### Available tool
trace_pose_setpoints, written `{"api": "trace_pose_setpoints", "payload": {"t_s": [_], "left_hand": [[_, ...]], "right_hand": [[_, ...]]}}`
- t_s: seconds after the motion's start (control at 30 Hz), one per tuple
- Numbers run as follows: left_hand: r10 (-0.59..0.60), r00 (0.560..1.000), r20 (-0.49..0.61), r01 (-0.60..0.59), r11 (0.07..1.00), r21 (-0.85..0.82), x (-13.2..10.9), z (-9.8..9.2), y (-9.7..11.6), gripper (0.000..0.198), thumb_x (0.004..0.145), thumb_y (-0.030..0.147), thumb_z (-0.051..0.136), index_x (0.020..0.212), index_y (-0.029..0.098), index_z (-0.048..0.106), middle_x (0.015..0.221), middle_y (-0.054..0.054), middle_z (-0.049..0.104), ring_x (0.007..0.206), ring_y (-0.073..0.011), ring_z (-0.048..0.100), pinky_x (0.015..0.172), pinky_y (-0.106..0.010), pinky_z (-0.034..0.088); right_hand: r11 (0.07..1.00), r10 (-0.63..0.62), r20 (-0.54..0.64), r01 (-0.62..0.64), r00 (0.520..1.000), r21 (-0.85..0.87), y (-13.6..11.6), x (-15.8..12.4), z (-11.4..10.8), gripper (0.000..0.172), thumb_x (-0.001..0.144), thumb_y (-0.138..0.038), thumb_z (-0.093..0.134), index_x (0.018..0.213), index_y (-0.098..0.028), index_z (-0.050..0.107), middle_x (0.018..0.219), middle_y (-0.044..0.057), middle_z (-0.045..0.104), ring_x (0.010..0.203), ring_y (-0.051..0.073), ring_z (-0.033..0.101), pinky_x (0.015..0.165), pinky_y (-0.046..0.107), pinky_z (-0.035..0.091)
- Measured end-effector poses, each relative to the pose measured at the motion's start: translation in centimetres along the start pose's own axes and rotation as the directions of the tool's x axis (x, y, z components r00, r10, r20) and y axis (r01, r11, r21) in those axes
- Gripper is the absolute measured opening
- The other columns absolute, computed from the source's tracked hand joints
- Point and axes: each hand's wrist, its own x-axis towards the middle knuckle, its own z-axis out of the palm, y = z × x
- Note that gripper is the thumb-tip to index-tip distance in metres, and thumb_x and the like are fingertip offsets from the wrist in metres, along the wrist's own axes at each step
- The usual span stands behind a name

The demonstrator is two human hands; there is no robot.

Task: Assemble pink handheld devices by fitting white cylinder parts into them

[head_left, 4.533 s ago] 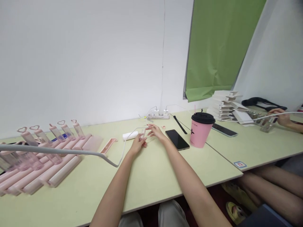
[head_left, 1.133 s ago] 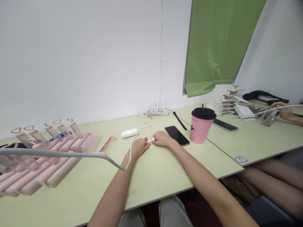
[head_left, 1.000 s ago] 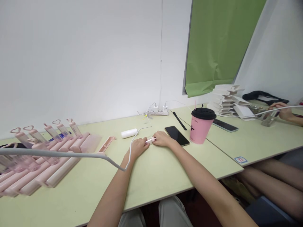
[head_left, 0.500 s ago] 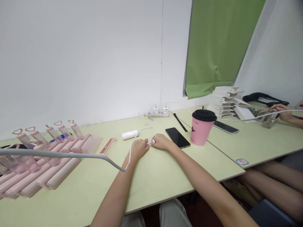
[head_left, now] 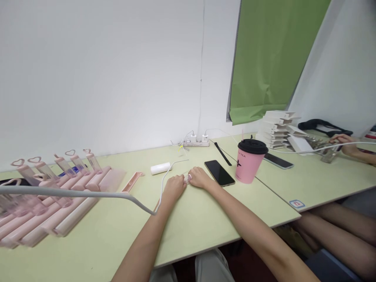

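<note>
A small clear tube with a pinkish end [head_left: 187, 179] is held low over the table, between my two hands. My left hand [head_left: 175, 187] has its fingers closed around the tube's left end. From the other side, my right hand [head_left: 199, 177] grips the right end, fingers curled. Most of the tube is covered by the fingers. Just beyond my left hand lies a white cylinder [head_left: 160, 168]. A black-screened phone [head_left: 219, 172] rests right of my right hand.
Pink tubes with clear parts and heart-shaped loops [head_left: 78, 162] crowd the left side, near a pink open holder [head_left: 132, 181]. A pink cup [head_left: 249, 162] stands right. A white cable [head_left: 126, 194] crosses in front. Farther right are stacked white boxes [head_left: 277, 127] and another person's hand [head_left: 346, 145].
My hands have come slightly closer together, and less of the tube shows between them. The view has shifted a little.
</note>
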Motion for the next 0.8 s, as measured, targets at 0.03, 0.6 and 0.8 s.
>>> {"api": "trace_pose_setpoints", "payload": {"t_s": [0.03, 0.6, 0.8], "left_hand": [[-0.008, 1.0, 0.006, 0.008, 1.0, -0.001, 0.0, 0.0, 0.1, 0.025, 0.085, 0.02, 0.032, 0.094, 0.014, 0.055, 0.087, -0.011, 0.062, 0.085, -0.0207, 0.06, 0.069, -0.029, 0.042], [-0.095, 0.995, -0.024, 0.094, 0.994, -0.055, -0.2, 0.0, 0.9, 0.027, 0.086, 0.011, 0.028, 0.093, 0.013, 0.054, 0.085, -0.012, 0.062, 0.084, -0.0205, 0.062, 0.068, -0.028, 0.046], [-0.206, 0.978, 0.016, 0.206, 0.972, -0.11, -0.3, -0.6, 1.8, 0.031, 0.089, 0.012, 0.024, 0.091, 0.012, 0.054, 0.08, -0.011, 0.063, 0.081, -0.0197, 0.064, 0.065, -0.027, 0.047]], "right_hand": [[1.0, -0.005, 0.0, 0.005, 1.0, -0.001, -0.1, 0.0, -0.1, 0.022, 0.075, -0.018, 0.046, 0.082, -0.012, 0.067, 0.086, 0.014, 0.066, 0.081, 0.022, 0.061, 0.067, 0.027, 0.039], [1.0, -0.001, 0.008, 0.001, 1.0, -0.024, -0.5, 0.7, -0.5, 0.021, 0.072, -0.017, 0.048, 0.076, -0.013, 0.068, 0.081, 0.013, 0.067, 0.076, 0.02, 0.06, 0.063, 0.027, 0.033], [1.0, -0.007, -0.015, 0.007, 1.0, -0.001, -0.5, 0.9, -0.2, 0.019, 0.071, -0.016, 0.048, 0.068, -0.015, 0.067, 0.074, 0.01, 0.068, 0.068, 0.018, 0.059, 0.058, 0.026, 0.029]]}}
